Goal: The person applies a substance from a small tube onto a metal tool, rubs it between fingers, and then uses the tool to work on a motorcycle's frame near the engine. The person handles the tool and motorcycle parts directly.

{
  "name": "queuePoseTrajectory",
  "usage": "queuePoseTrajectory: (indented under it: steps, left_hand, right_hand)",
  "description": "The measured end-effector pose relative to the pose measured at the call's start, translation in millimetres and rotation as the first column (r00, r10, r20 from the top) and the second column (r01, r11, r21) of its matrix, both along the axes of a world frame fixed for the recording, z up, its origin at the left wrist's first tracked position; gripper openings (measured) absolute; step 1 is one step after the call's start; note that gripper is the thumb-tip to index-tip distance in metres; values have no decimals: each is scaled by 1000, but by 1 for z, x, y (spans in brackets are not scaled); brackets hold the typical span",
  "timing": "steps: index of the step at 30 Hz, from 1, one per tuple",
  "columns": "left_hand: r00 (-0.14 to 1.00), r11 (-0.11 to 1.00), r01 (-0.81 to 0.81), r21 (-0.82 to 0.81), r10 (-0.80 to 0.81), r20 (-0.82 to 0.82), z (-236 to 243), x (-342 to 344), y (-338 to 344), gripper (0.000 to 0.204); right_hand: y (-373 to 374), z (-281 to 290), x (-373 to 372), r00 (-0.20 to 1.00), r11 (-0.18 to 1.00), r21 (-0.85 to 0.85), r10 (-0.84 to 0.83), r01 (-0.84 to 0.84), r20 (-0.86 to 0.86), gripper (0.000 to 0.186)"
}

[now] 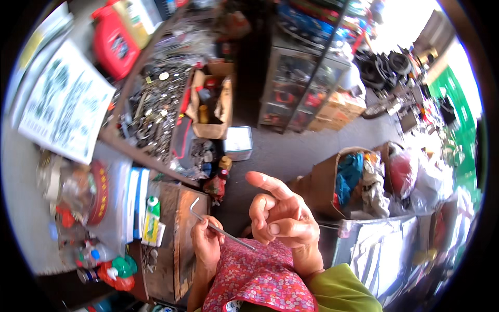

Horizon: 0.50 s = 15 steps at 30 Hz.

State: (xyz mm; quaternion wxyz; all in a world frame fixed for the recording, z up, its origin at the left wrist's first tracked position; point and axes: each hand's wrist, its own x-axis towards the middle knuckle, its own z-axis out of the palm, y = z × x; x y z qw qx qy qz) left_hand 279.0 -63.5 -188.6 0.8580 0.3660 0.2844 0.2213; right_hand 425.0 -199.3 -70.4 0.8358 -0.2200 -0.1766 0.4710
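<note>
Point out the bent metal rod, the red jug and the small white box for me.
Bent metal rod (pixel 236 239): head view, on its long straight shaft.
Red jug (pixel 110 42): head view, on its body.
Small white box (pixel 238 139): head view, on its top face.

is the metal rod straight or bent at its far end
Bent: beyond the left hand, the metal rod turns sharply into a short tip; its other side runs straight.

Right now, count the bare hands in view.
2: the left hand holds a bent metal rod; the right hand is raised to its right, with nothing visible in it.
</note>
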Motion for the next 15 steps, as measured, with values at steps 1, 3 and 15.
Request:
queuePoseTrajectory:
  steps: [1, 3, 15]
  left_hand:
    - [998, 999, 44, -10, -44, 36, 0, 19, -3, 29]
    - [996, 998, 58, -18, -57, 71, 3, 54, -17, 28]
    - [855, 856, 518, 5, -518, 32, 13, 244, -5, 25]
  right_hand:
    - [-8, -1, 9, 997, 1000, 24, -13, 15, -78, 85]
    - [-27, -7, 25, 981, 989, 148, 4, 25, -194, 87]
    - [-69, -45, 115, 894, 736, 578, -81, 352, -442, 58]
